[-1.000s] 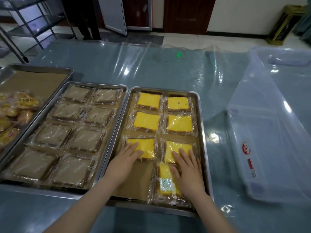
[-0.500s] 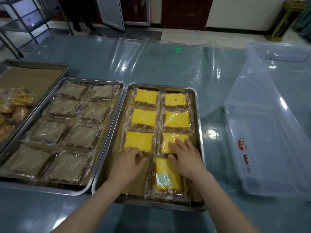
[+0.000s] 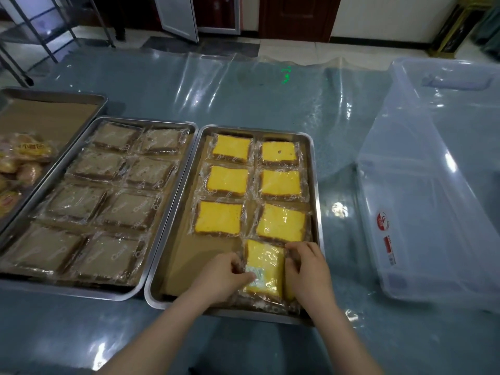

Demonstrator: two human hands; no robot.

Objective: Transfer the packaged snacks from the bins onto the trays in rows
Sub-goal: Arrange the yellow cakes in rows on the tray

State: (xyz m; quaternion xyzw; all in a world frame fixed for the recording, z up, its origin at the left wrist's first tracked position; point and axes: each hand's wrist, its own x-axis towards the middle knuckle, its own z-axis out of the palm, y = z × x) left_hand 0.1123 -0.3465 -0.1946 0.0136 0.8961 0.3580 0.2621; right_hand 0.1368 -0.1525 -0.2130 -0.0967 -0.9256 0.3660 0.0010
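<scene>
As our left hand and right hand pinch the labelled cake packet, a hasty turn could knock the neighbouring packet askew.

Blue-grey table, clear plastic sheet over it, left tray, middle tray, right tray abreast, clear bin beside

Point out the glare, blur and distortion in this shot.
Head view: white glare spots dot the clear table sheet and streak the clear bin. A green fleck of light sits far back on the sheet. Wrapper shine washes out the label on the packet pinched by the left hand and right hand. The wide-angle lens splays the tray rims.
</scene>
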